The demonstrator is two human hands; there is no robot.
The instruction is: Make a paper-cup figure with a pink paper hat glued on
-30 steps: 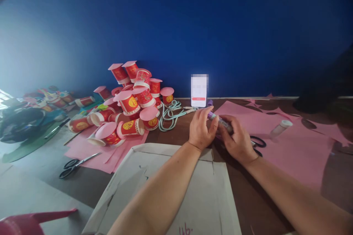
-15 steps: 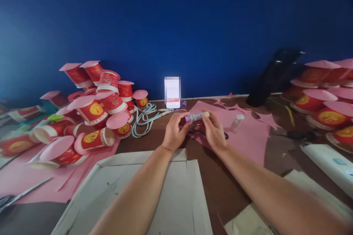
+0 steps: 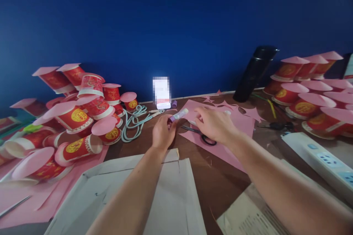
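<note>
My left hand (image 3: 162,134) is closed round a purple glue stick (image 3: 178,115) whose pale tip points up and right. My right hand (image 3: 214,125) has come off the stick and hovers with fingers spread over the pink paper sheet (image 3: 220,136), just above black-handled scissors (image 3: 202,136). A small purple cap (image 3: 174,103) lies by the phone (image 3: 161,92) that stands against the blue wall. A white glue tube (image 3: 227,112) peeks out behind my right hand.
Red paper cups with pink lids (image 3: 79,114) are piled at the left, more of them (image 3: 306,91) stacked at the right. A light cable (image 3: 132,121), a black flask (image 3: 252,73), a white power strip (image 3: 320,159) and grey cardboard (image 3: 154,198) lie around.
My right hand let go of the glue stick and moved right over the pink paper. The view swung to the right, bringing the right-hand cups and flask into sight.
</note>
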